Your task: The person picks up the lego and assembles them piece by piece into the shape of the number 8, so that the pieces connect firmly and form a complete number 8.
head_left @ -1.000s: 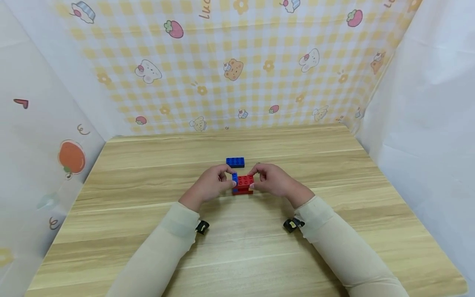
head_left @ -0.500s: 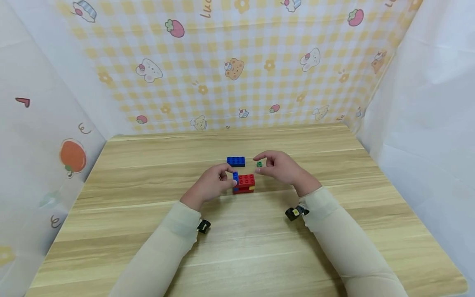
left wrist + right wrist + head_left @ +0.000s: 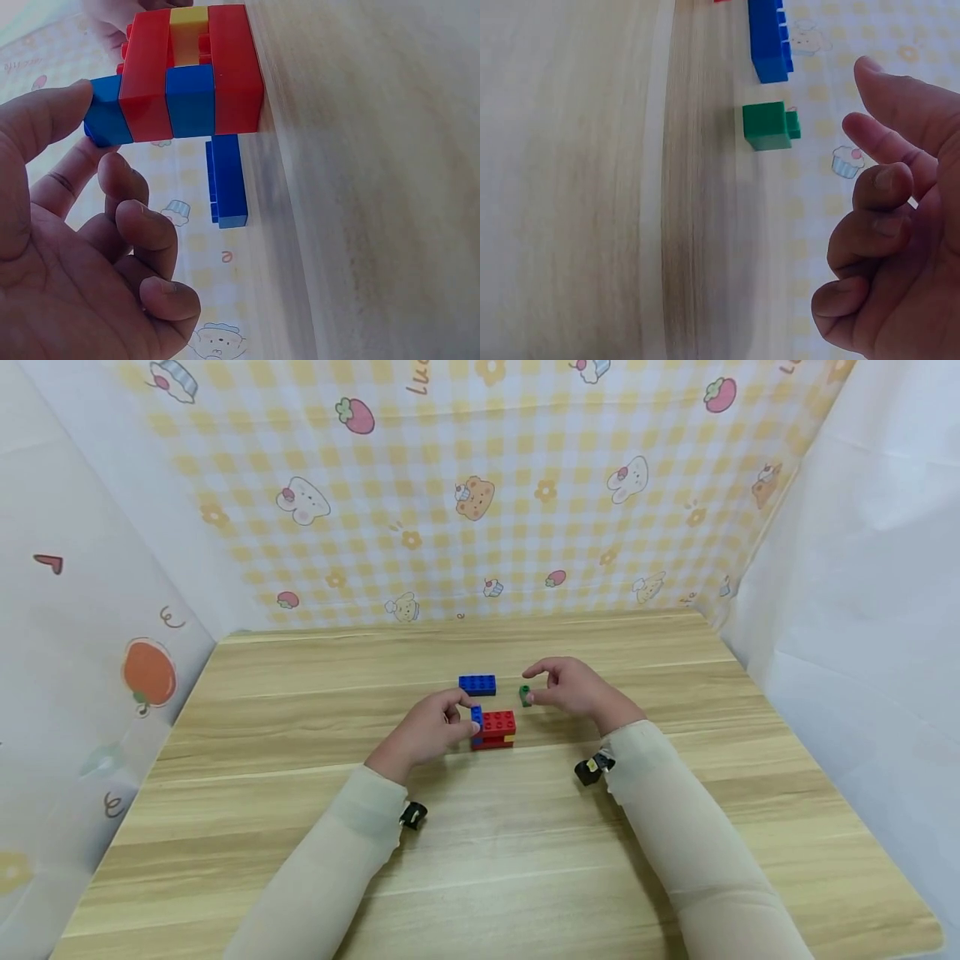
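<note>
A small brick stack stands on the table: a red brick (image 3: 238, 71) below, a blue brick (image 3: 190, 101) and a yellow brick (image 3: 189, 26) in the middle layer, another red brick (image 3: 498, 722) above. On its left end sits a small blue brick (image 3: 109, 112), which my left hand (image 3: 423, 728) pinches between thumb and index finger. My right hand (image 3: 568, 687) is by a small green brick (image 3: 766, 125), thumb and index finger apart; its other fingers are loosely curled. In the right wrist view, a gap shows between that brick and the fingers.
A long blue brick (image 3: 477, 685) lies behind the stack, left of the green one. The wooden table (image 3: 480, 877) ends at a yellow checked cloth (image 3: 360, 510) at the back, with white cloth (image 3: 862, 568) along the right side.
My right hand has let go of the stack's right end and moved back and right to the green brick, which has come into view. My left hand has kept its pinch on the blue brick.
</note>
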Available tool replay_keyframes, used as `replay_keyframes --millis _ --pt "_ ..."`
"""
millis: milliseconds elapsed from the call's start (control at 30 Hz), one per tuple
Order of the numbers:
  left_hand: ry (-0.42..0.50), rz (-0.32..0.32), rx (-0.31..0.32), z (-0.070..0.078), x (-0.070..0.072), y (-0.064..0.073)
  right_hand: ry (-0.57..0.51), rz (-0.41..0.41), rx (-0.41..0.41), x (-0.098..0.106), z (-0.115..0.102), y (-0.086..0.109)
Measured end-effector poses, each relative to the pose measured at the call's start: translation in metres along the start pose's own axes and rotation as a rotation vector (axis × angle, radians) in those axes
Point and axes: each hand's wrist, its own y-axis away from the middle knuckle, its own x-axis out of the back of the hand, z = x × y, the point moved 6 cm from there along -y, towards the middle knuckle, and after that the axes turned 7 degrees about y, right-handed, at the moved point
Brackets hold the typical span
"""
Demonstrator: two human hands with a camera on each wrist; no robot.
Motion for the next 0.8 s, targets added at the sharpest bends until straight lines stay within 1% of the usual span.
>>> replay_keyframes --millis 433,667,800 --pt "-0.001 -0.014 0.013 0.0 0.001 -0.001 0.049 -0.035 -0.057 -0.005 0.009 -0.012" --pt "0.002 -0.019 0.006 0.001 0.002 0.001 0.059 -0.059 -0.049 -0.01 0.012 -0.017" --pt "0.001 -0.02 0.007 0.001 0.002 0.0 0.065 -0.067 -0.061 -0.012 0.012 -0.018"
